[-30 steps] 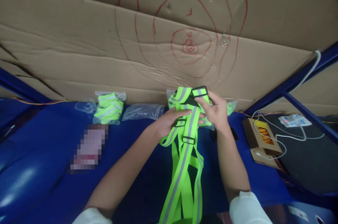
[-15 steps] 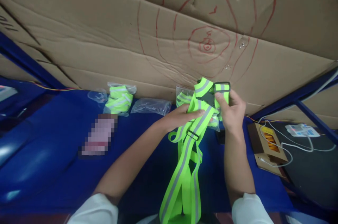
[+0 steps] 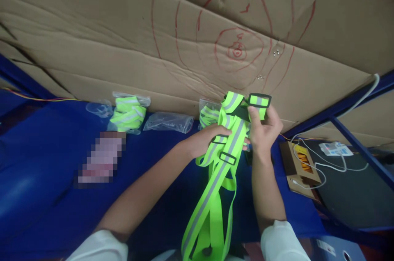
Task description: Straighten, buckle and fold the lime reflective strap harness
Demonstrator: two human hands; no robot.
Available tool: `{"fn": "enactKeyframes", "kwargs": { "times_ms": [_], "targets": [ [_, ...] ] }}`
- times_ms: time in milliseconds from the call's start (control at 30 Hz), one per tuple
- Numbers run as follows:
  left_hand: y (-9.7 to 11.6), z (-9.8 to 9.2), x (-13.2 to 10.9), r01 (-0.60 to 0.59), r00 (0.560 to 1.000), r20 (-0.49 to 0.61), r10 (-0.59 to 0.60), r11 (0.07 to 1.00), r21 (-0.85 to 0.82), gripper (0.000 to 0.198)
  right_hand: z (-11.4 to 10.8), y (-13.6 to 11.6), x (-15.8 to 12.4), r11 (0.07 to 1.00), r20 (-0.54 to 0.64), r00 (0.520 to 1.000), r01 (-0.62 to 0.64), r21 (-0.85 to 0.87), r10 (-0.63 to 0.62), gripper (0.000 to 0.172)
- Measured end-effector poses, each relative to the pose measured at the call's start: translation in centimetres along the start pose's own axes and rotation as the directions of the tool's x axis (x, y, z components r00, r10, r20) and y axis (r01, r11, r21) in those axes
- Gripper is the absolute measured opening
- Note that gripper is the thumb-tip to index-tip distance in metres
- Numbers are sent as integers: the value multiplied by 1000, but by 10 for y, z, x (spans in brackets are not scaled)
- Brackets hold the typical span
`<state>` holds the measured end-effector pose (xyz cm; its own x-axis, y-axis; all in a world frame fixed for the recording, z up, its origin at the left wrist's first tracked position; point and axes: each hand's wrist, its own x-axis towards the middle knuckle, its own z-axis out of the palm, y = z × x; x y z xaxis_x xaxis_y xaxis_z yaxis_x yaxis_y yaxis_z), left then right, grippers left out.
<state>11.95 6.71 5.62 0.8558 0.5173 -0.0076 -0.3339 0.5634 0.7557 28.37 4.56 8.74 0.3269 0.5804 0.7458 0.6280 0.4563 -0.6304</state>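
A neon-yellow reflective harness (image 3: pixel 212 187) with grey stripes and black buckles hangs from both hands toward my lap. My left hand (image 3: pixel 209 140) grips its gathered straps just below a black joining patch (image 3: pixel 239 114), thumb on top and fingertips showing on the far side. Higher up, my right hand (image 3: pixel 264 127) pinches a strap end beside a black slide buckle (image 3: pixel 259 101). A second slide buckle (image 3: pixel 227 158) sits on the strap below my left hand. Behind the harness, partly hidden, lies a clear bag of similar straps (image 3: pixel 209 115).
Along the cardboard wall (image 3: pixel 184 68) on the blue tabletop (image 3: pixel 61 150) lie another bagged strap bundle (image 3: pixel 127 114) and a clear plastic bag (image 3: pixel 168 122). A blurred-out item (image 3: pixel 103 156) is nearer. At right are an open cardboard box (image 3: pixel 300 166), white cables and a white device (image 3: pixel 335 149).
The view has shifted slightly, so the surroundings sit further left. My right hand has tilted the strap end and its buckle a little; both hands keep hold of the harness.
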Motion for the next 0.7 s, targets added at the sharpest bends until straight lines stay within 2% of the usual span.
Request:
{"fn": "enactKeyframes", "kwargs": {
  "times_ms": [67,133,167,233,333,400,500,600,633,667,700],
  "targets": [
    [4,0,-1,-25,997,-77,29,998,54,42,-3,-2,1,992,140,984,118,-40,-111,25],
    [11,-3,-5,-39,978,-201,62,992,117,36,-7,-4,1,965,317,921,256,-58,-226,24],
    [15,-6,-7,-36,971,-230,65,991,126,35,-8,-5,1,945,385,881,321,-58,-276,25],
    [24,-12,-14,-37,982,-180,56,993,109,38,-10,-6,-1,906,442,822,421,-45,-359,34],
    [33,-17,-23,-92,996,-5,93,993,72,60,-10,-6,-2,871,432,787,492,-11,-439,48],
    [34,-15,-26,-120,992,-22,122,990,70,63,-13,-7,-2,864,459,768,503,-2,-446,51],
    [32,-11,-23,-88,983,-153,98,994,70,52,-23,-11,3,894,601,718,447,-11,-351,50],
    [34,-10,-20,-102,979,-173,107,994,38,46,-39,-13,9,959,778,592,280,44,-208,52],
    [35,-10,-21,-123,978,-167,128,992,37,45,-44,-13,11,975,786,587,204,89,-194,56],
    [36,-10,-22,-146,974,-167,154,987,60,42,-47,-12,12,983,754,631,122,138,-184,60],
    [37,-11,-23,-166,969,-167,183,980,109,40,-49,-10,12,982,691,705,45,183,-161,61]
  ]
}}
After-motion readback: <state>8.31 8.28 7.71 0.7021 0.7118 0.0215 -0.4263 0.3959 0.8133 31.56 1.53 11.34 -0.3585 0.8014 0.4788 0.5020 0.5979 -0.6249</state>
